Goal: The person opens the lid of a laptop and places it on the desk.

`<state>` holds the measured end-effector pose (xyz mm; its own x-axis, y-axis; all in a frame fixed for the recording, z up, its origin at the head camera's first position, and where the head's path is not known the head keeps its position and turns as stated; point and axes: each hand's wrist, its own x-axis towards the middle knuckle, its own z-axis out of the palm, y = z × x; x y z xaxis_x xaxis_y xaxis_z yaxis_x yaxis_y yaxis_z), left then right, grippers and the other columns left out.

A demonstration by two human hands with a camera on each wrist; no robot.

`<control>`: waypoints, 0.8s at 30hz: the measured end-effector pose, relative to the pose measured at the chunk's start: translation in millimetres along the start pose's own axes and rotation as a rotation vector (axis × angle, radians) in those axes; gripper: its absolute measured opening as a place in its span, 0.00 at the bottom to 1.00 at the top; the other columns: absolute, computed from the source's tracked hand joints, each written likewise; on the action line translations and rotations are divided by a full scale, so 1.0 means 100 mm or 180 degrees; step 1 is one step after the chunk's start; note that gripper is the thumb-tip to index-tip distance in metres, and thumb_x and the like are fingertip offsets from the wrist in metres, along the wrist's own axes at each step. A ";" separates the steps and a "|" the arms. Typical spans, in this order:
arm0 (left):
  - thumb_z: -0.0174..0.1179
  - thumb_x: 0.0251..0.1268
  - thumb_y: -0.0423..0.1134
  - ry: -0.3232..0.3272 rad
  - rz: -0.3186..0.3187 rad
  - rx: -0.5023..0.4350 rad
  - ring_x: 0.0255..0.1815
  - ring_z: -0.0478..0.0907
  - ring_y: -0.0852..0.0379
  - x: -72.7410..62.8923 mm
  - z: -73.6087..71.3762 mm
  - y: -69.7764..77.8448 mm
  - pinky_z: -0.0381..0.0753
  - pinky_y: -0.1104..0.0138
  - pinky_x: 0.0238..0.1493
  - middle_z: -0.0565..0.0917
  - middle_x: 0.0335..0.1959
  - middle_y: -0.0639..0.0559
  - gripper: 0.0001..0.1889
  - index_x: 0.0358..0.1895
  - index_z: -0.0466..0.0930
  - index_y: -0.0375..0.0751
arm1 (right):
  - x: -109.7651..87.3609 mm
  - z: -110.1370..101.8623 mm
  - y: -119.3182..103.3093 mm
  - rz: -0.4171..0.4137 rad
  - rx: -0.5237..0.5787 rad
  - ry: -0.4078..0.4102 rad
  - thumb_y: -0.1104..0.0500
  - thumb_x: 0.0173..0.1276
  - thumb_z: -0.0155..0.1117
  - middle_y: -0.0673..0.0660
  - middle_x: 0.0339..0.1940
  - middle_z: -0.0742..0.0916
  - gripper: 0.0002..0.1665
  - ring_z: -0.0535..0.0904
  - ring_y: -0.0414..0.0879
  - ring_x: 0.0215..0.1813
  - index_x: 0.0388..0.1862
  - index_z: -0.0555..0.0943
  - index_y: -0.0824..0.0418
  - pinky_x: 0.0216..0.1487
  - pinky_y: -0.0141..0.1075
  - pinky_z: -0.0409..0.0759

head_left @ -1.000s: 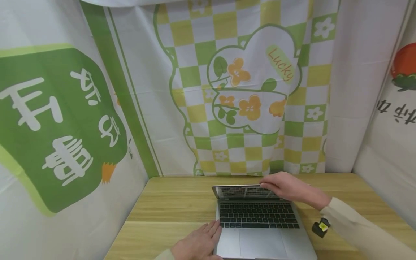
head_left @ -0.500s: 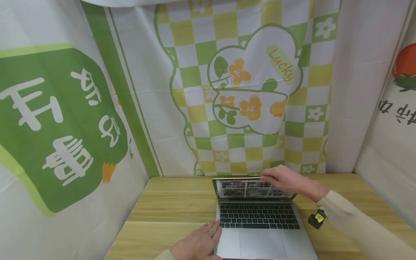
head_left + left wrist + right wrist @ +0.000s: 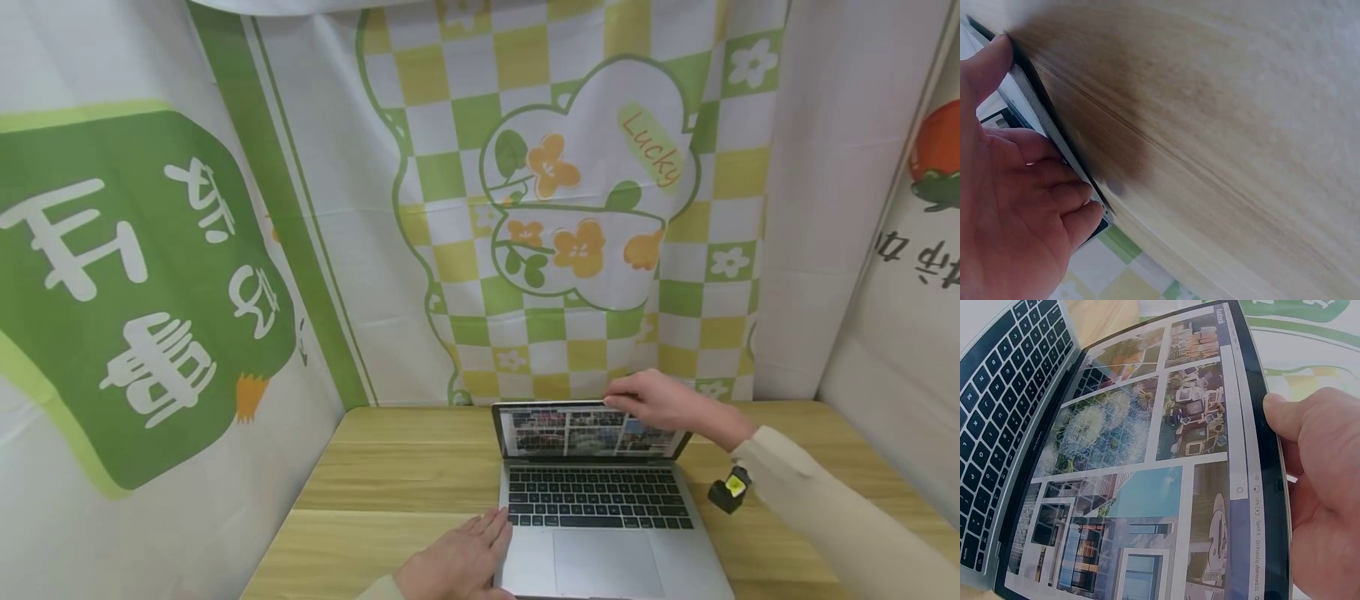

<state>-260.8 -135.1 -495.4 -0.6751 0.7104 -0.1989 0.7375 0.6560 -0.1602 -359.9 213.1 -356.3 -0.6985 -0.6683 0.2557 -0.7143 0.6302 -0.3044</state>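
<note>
I have the right hand [image 3: 671, 406] pinching the laptop [image 3: 525, 554] by its lid [image 3: 577, 432], the left hand [image 3: 459, 557] resting straight-fingered along its left side. Lid raised, screen [image 3: 1141, 456] lit: opening looks mostly done, letting go isn't. Table [image 3: 375, 492] beneath the laptop.

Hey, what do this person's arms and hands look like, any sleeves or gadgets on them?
The right sleeve is long, plain and beige; only a bit of the matching left sleeve shows. A boxy black device with a yellow patch sits by the right cuff. No glove shows on the left grip or right grip.
</note>
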 end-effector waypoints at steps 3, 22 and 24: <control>0.37 0.66 0.74 -0.0004 -0.0006 -0.0043 0.78 0.58 0.49 0.00 0.00 0.00 0.64 0.63 0.74 0.60 0.77 0.42 0.47 0.74 0.61 0.37 | 0.01 0.00 0.02 -0.0015 0.0050 0.0024 0.55 0.76 0.55 0.47 0.29 0.86 0.13 0.68 0.30 0.22 0.46 0.86 0.55 0.29 0.30 0.71; 0.37 0.67 0.75 0.0154 0.0043 0.0082 0.77 0.60 0.48 -0.02 0.01 0.00 0.66 0.63 0.73 0.62 0.76 0.40 0.48 0.73 0.62 0.35 | 0.03 -0.05 0.07 0.0307 0.0190 0.0059 0.54 0.75 0.56 0.50 0.38 0.89 0.13 0.76 0.34 0.27 0.48 0.86 0.55 0.31 0.33 0.75; 0.37 0.67 0.74 0.0174 0.0050 0.0106 0.77 0.61 0.48 -0.03 0.01 0.01 0.66 0.64 0.73 0.63 0.76 0.40 0.48 0.73 0.62 0.35 | 0.03 -0.05 0.09 0.0307 0.0187 0.0088 0.54 0.75 0.57 0.51 0.40 0.90 0.13 0.78 0.35 0.29 0.48 0.86 0.55 0.33 0.33 0.77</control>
<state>-258.7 -136.9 -496.2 -0.6627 0.7340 -0.1485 0.7475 0.6365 -0.1898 -368.7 218.6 -353.8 -0.7654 -0.5941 0.2476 -0.6406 0.6661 -0.3820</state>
